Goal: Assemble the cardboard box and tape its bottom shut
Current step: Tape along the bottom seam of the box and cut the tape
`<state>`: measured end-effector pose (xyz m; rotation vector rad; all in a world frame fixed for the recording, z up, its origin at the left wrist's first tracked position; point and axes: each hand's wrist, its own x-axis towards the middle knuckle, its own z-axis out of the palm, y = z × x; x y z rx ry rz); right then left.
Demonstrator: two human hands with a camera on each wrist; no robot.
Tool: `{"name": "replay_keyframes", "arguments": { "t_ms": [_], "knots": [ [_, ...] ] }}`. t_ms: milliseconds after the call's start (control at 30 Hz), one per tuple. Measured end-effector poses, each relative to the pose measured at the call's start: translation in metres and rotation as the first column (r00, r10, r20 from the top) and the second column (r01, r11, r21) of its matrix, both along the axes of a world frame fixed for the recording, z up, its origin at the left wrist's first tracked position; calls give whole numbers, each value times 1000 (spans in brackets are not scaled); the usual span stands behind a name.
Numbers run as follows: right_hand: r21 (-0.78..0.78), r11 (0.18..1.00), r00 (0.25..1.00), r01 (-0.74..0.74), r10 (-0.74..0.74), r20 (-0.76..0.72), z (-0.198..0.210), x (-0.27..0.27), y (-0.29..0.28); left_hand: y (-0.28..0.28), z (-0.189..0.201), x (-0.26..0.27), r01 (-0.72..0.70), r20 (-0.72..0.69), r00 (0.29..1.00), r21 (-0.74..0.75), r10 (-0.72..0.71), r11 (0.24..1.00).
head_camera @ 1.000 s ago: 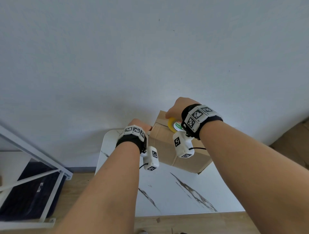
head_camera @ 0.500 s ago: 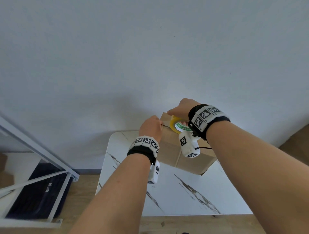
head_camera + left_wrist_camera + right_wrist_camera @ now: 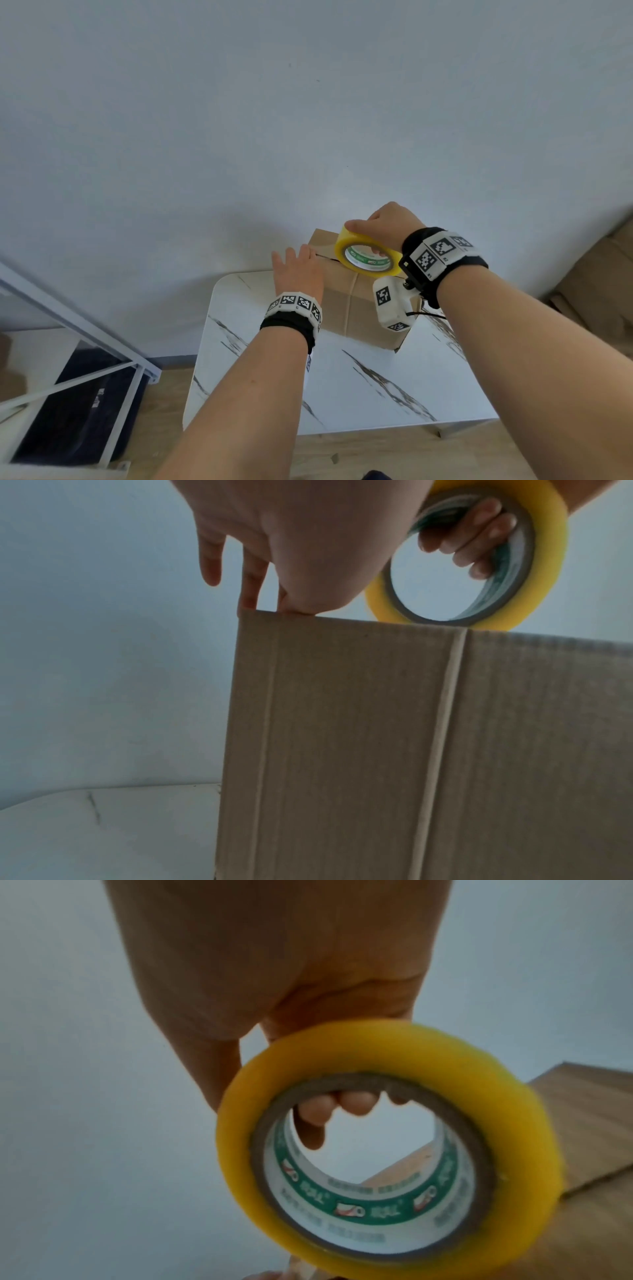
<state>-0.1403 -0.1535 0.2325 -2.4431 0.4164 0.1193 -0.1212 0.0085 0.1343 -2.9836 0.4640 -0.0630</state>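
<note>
Cardboard box (image 3: 356, 305) stands on the marble-patterned table (image 3: 342, 383), under both hands.
Left hand (image 3: 298, 274) presses flat-fingered on top; right hand (image 3: 385, 224) grips the yellow tape roll (image 3: 368, 255). Best pulled taut along the seam.

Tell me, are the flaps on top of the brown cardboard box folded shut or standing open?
Folded shut: the brown cardboard box shows a flat top with a seam, the left hand pressing there. Whether tape covers the seam, cannot tell.
</note>
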Motion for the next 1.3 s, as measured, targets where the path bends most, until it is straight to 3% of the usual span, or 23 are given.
{"name": "replay_keyframes", "arguments": {
  "t_ms": [167,267,400,500,633,933,1033,1300],
  "knots": [
    [-265,964,992,27,-59,-112,6,-15,-24,-4,2,0,-28,-43,999,2,28,1000],
    [-320,947,992,15,-55,-116,3,-18,-24,-13,3,-3,-37,-74,997,-24,35,999],
    [-316,949,992,8,-48,-118,4,-18,-24,-21,4,-6,-60,-114,992,-132,45,989],
    [-316,949,992,6,-46,-119,5,-18,-26,-27,3,-12,18,-77,996,-281,-42,960],
    [-289,957,993,-24,-10,-116,3,-18,-30,-28,-1,-11,11,-198,977,-340,-83,940],
    [76,995,992,67,-58,-110,4,-34,-56,-28,-3,-2,-73,-267,964,-325,-18,943],
    [50,998,993,27,-21,-119,7,-34,-58,-29,-5,-3,-85,-265,964,-314,-2,946],
    [-220,975,991,22,-51,-127,9,-48,-68,-33,-8,-2,-115,-282,959,-299,27,947]
  ]
}}
